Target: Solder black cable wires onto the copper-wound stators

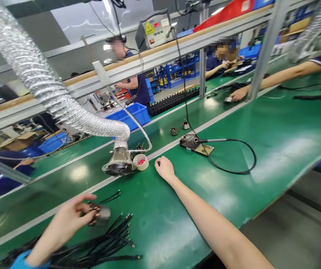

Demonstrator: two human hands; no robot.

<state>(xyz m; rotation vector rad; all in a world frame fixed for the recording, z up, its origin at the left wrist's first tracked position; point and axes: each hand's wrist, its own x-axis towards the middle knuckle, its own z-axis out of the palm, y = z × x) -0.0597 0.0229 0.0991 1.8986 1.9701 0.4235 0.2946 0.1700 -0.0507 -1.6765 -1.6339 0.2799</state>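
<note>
At the lower left, my left hand (75, 213) grips a small round motor part (100, 215) with copper windings, between thumb and fingers. Beneath and beside it lies a bundle of black wires (112, 241) with bare tips. My right hand (164, 168) rests on the green table (155, 209) with its fingers curled; what they hold, if anything, is too small to name. Just left of it stand a round white container (141, 162) with something red inside and a fume hood (119, 161) on a silver hose.
A soldering iron stand (195, 144) with a looped black cable is right of centre. Two similar motor parts (173, 131) sit beyond the metal rail. Blue bins (138, 114) and a black tray (174, 101) lie farther back. Another person's hand (239, 94) reaches in at the right.
</note>
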